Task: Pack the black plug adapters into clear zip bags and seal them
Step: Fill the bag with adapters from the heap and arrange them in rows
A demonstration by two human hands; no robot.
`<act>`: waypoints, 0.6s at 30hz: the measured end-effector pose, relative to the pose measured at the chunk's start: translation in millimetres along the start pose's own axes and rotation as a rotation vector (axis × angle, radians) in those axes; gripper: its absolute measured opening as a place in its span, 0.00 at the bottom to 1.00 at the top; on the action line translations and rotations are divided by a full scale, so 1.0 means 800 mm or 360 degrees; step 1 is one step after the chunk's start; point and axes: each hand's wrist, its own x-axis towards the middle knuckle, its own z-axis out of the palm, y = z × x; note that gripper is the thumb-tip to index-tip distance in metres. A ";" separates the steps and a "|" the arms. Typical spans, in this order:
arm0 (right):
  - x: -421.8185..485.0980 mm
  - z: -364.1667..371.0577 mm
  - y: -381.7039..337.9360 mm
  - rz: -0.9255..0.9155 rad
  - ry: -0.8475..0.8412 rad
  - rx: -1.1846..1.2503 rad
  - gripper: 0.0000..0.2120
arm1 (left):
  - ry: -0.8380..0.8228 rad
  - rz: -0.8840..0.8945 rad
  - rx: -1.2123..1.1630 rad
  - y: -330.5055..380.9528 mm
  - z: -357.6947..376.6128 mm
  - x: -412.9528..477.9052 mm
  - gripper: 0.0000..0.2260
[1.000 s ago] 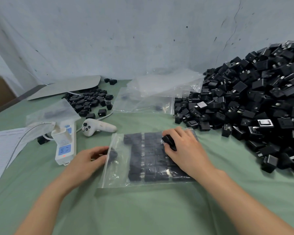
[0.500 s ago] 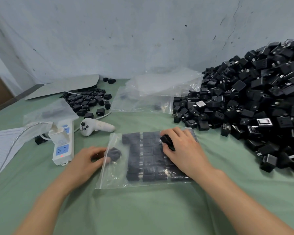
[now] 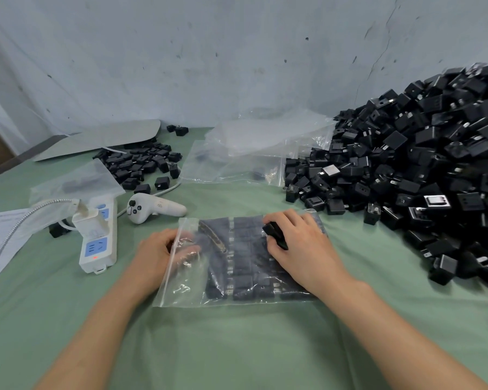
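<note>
A clear zip bag [image 3: 181, 288] lies flat on the green table, its mouth to the left, with rows of black plug adapters [image 3: 245, 266] inside. My left hand [image 3: 152, 257] has its fingers inside the bag's mouth, against a tilted, blurred adapter [image 3: 213, 237]. My right hand [image 3: 304, 249] rests on top of the bag and pinches a loose black adapter [image 3: 275, 235] under its thumb. A big heap of black adapters [image 3: 420, 170] fills the right side.
Empty clear bags [image 3: 254, 153] lie behind the bag. A smaller adapter pile [image 3: 141, 164], a white controller [image 3: 152, 211], a power strip [image 3: 97, 243] with a plugged-in charger, and paper sheets [image 3: 0, 235] sit at the left. Wall close behind.
My left hand has moved right, from the bag's mouth to inside it, pushing its adapter in toward the rows. My right hand stays on the bag with its adapter.
</note>
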 end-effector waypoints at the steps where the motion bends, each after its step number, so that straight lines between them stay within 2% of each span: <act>1: 0.000 0.000 0.000 0.0002 0.0002 -0.0001 0.13 | 0.0009 -0.0007 -0.0022 0.001 0.002 0.000 0.11; 4: 0.000 0.000 -0.001 0.0003 0.0006 0.0005 0.13 | 0.0018 -0.0014 -0.0044 0.005 0.006 0.001 0.10; 13: -0.001 -0.003 -0.004 0.0012 -0.0006 0.0004 0.13 | -0.0014 0.0008 0.0234 0.006 0.003 0.002 0.08; 18: -0.001 -0.004 -0.003 0.0022 -0.0021 0.0027 0.13 | -0.0068 -0.0014 0.0148 0.000 -0.009 0.001 0.09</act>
